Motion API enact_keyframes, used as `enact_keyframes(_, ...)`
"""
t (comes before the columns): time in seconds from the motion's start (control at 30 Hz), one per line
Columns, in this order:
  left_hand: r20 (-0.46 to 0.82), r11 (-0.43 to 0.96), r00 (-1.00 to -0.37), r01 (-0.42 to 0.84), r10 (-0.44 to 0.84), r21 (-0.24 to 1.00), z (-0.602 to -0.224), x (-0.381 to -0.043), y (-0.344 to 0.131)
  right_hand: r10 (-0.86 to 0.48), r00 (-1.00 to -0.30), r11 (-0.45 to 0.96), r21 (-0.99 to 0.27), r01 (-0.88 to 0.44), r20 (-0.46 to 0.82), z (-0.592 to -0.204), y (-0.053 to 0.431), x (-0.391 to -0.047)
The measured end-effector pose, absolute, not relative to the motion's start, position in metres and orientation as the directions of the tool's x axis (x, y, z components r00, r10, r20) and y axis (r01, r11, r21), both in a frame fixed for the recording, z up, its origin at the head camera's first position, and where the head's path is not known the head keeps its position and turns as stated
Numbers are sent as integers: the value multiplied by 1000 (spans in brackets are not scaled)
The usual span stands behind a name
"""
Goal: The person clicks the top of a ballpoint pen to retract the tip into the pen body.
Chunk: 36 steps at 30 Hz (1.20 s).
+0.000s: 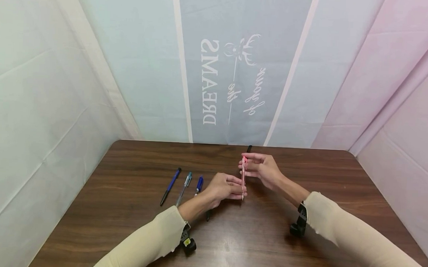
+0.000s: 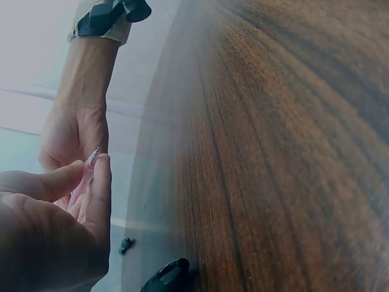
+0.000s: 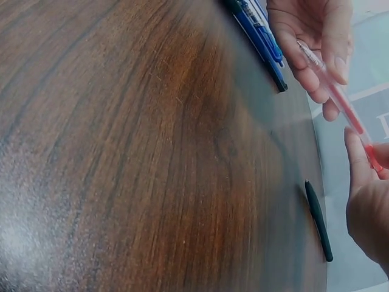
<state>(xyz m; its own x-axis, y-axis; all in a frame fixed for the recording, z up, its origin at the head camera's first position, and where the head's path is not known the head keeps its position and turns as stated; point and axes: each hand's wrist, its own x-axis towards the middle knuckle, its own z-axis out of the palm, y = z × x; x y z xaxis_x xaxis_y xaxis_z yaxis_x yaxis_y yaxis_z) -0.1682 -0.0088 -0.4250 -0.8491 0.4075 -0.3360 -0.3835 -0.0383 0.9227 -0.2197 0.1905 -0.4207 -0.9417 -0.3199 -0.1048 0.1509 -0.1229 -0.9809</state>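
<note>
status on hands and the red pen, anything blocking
Left hand pinching red pen near tip; right hand gripping opposite end. Pen held above table. Nothing visibly blocking.

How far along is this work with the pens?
Apparently done: the blue-and-black pen, clear pen and blue pen lie side by side. In hand: the red pen, held by the left hand and right hand. Perhaps left: setting that down and handling the black pen, which lies apart.

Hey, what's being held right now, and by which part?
A red pen: the left grip pinches it near the tip, the right grip holds it by the red end.
</note>
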Motion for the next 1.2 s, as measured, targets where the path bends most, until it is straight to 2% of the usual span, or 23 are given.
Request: enact_keyframes(1.2, -329, -38, -849, -378, 414, 925, -428, -164, -9, -334, -938, -115, -984, 137, -91, -419, 193, -216)
